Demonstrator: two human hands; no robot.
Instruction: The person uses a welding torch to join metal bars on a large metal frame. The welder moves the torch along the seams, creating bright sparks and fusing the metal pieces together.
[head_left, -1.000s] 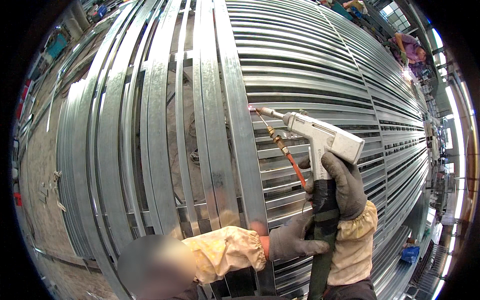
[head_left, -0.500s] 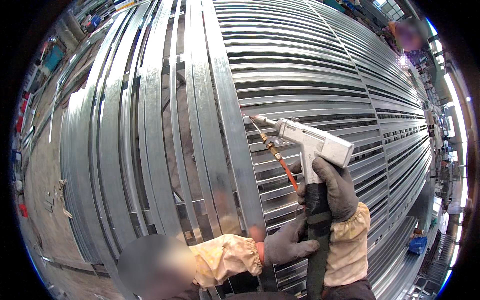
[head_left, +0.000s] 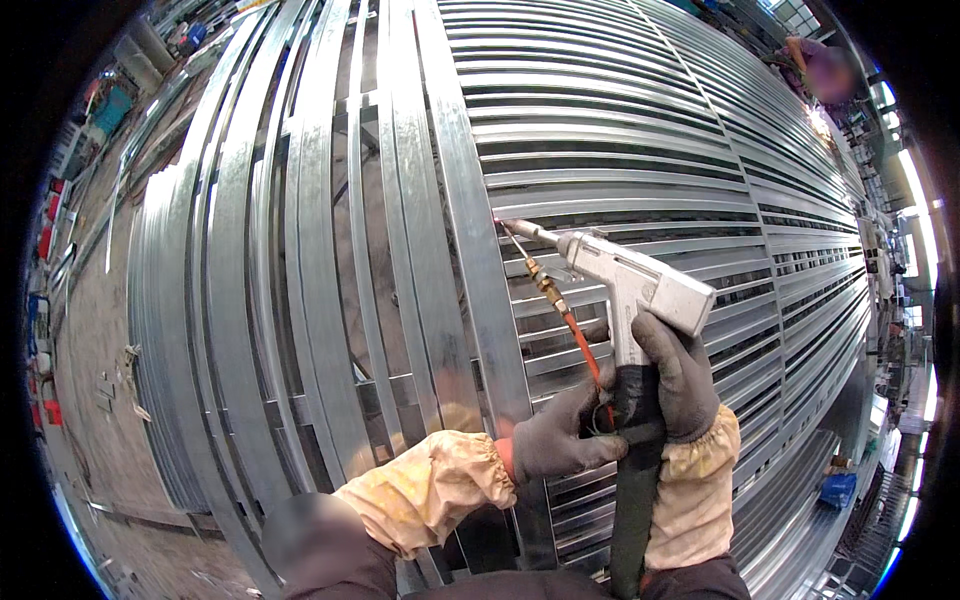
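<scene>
While its grip (head_left: 637, 392) is black-wrapped, silver pistol-shaped torch (head_left: 640, 284), boxy, slim-nozzled

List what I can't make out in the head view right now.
Gun-shaped tool: head view, tip too small to tell whether it touches the metal bar.
Dark sleeve: head view, lower end cut off by bottom edge.
Right hand: head view, palm hidden by its own back.
Co-worker: head view, blurred at upper right.

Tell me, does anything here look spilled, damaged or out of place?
Nothing visibly spilled or damaged; only some pale, crumpled scraps at left look stray, lying loose beside the straight, orderly stack of metal bars. They're too small to identify.
</scene>
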